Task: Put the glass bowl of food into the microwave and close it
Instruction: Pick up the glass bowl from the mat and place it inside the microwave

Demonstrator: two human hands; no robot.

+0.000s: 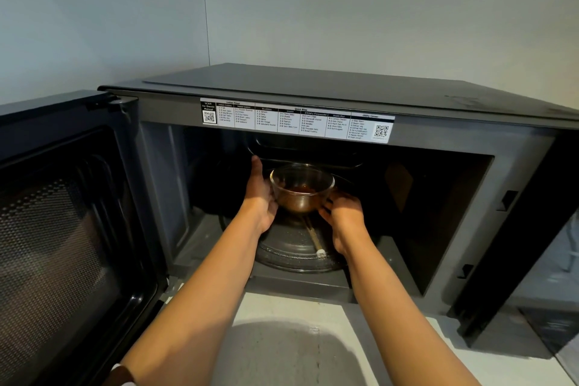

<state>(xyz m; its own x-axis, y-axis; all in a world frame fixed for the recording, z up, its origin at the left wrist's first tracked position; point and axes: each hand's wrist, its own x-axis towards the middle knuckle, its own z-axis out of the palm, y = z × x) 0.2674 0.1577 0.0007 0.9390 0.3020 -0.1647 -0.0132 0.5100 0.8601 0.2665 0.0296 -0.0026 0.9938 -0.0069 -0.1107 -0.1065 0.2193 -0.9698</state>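
Head view, interior of an open microwave oven point(313, 97). A clear glass bowl point(302, 186) holding dark brown food sits at the centre of the cavity, above the glass turntable point(294, 252); whether its base already rests on the turntable cannot be told. The left hand point(261, 197) cups the bowl's wall at 9 o'clock, fingers extended toward the rear; the right hand point(343, 213) curls around its wall at 4 o'clock. Both hands are thus closed on the bowl. The door point(62, 213) stands swung fully open at 9 o'clock of the cavity, and a printed menu label point(297, 120) runs along the upper frame at 12 o'clock. Probable hazards: releasing before the base is seated could tip the bowl and spill the food; an off-centre placement may let the bowl strike the cavity wall as the turntable rotates; a withdrawing wrist could drag the rim forward.
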